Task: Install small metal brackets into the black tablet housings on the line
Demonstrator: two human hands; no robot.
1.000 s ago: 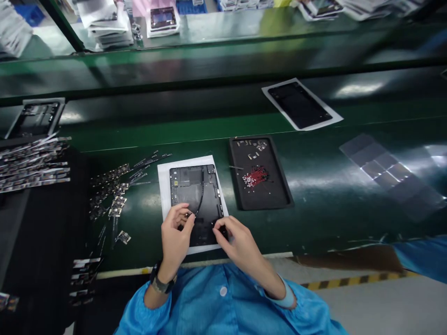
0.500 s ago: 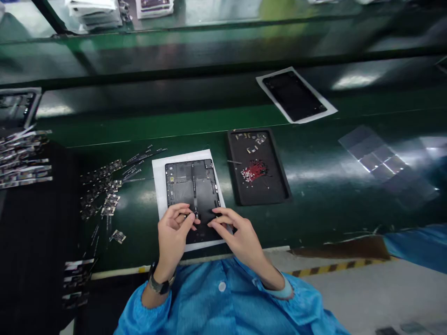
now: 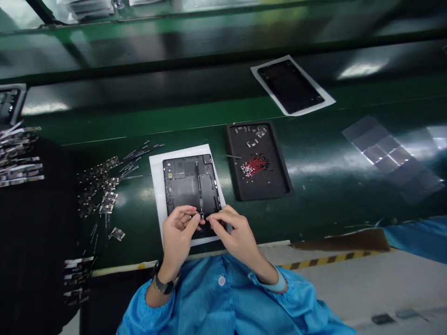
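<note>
A black tablet back housing (image 3: 181, 186) lies on a white sheet (image 3: 158, 181) on the green bench, right in front of me. Above the housing, my left hand (image 3: 179, 232) is closed, with thumb and fingertips pinching the lower end of a thin dark flex cable (image 3: 199, 184). The cable's strip points away from me across the housing. My right hand (image 3: 235, 230) is close beside it, thumb and index finger pinched together near the cable's held end. Whatever lies between those right fingertips is too small to make out.
To the right stands a black tray (image 3: 240, 188) with red-wired parts (image 3: 256, 166) and small metal pieces. Loose circuit boards with cables (image 3: 108, 202) lie on the left. Another housing (image 3: 291, 86) rests farther back. Clear plastic sheets (image 3: 387, 151) are at the right.
My left hand has shifted slightly right with the flex cable. My right hand has moved left, so its fingertips are now close to the left ones.
</note>
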